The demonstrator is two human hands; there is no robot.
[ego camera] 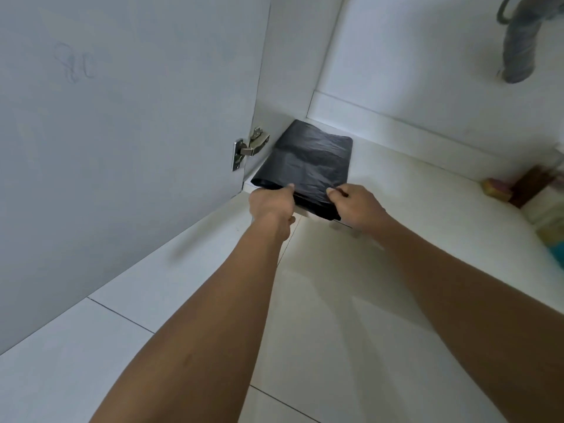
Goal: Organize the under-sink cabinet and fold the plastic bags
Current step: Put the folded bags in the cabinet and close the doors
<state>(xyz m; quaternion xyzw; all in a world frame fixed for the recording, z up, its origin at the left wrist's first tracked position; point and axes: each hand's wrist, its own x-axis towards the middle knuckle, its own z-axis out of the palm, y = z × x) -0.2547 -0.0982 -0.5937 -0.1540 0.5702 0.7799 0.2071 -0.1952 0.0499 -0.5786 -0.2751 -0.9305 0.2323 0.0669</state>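
A folded black plastic bag point(314, 161) lies flat on the white cabinet floor point(396, 184), tucked into the back left corner. Its near edge overhangs the cabinet's front lip. My left hand point(270, 204) grips the near left corner of the bag, thumb on top. My right hand point(354, 203) pinches the near right corner, fingers curled over the edge. Both forearms reach in from the bottom of the view.
The open cabinet door point(122, 132) stands at the left with its metal hinge point(248, 148) beside the bag. A grey drain hose point(518, 47) hangs at the top right. A sponge point(496, 187) and other blurred items sit at the right edge. Tiled floor point(91, 346) lies below.
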